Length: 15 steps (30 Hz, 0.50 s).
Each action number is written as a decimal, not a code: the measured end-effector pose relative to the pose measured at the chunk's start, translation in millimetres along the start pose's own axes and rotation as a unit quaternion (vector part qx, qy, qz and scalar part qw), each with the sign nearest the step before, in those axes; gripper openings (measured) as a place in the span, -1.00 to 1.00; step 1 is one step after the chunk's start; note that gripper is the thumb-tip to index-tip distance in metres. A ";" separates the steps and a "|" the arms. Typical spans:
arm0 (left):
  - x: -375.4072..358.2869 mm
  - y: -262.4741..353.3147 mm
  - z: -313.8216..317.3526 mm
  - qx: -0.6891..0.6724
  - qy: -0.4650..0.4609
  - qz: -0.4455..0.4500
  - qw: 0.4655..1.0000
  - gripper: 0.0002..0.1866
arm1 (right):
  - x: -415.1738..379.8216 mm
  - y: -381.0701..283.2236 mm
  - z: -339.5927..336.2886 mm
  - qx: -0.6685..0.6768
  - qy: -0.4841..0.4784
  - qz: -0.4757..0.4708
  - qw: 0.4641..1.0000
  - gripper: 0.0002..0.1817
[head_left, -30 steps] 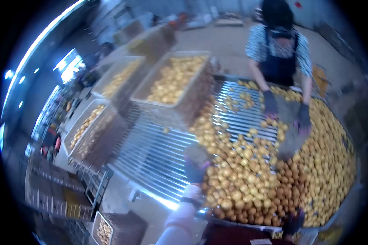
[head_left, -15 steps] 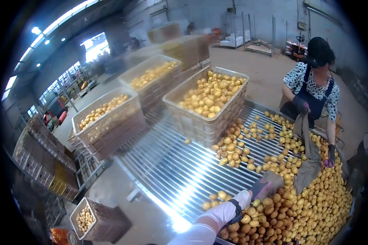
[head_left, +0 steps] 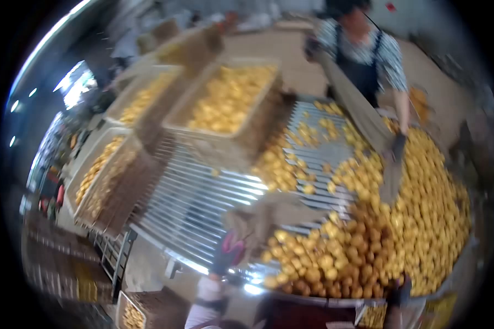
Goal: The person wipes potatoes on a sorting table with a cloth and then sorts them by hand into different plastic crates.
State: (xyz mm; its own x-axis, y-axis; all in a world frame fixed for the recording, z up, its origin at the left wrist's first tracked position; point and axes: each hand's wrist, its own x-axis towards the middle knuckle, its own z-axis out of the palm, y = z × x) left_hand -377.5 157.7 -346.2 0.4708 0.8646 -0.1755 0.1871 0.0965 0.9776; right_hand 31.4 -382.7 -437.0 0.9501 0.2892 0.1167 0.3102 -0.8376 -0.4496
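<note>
My left hand, in a dark glove with pink, is closed on a brown cloth that lies over the metal rollers. To its right, a large heap of yellow potatoes covers the rollers' end. My right hand, also in a dark glove, is at the heap's near edge; its fingers are blurred. Across the heap, a co-worker in a dark apron holds another brown cloth with both gloved hands.
A large crate of potatoes stands on the rollers. Two more filled crates stand at the left. A smaller crate is on the floor at lower left, near stacked crates.
My left hand has moved left and now holds a cloth over the rollers. My right hand has come into view. The co-worker's cloth is stretched out, and the view has shifted.
</note>
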 end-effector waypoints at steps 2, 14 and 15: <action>-29.6 -6.9 2.2 0.229 -0.040 0.091 0.968 -0.34 | -2.8 11.9 12.6 0.009 0.067 -0.052 0.996 -0.49; 16.4 -46.6 177.2 0.336 -0.272 0.242 0.869 -0.36 | -1.0 -34.4 -12.2 -0.088 0.039 0.006 0.995 -0.52; 27.3 -35.5 201.5 0.336 -0.275 0.243 0.867 -0.36 | -0.6 -31.0 -10.4 -0.106 0.043 -0.001 0.993 -0.52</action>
State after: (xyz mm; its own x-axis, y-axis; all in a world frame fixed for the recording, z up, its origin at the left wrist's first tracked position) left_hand -197.5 78.5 -409.1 0.9408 0.3376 0.0290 0.2236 -0.6829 0.6954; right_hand 21.5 -361.8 -413.9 0.9459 0.2579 0.1966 0.3031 -0.9187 -0.2532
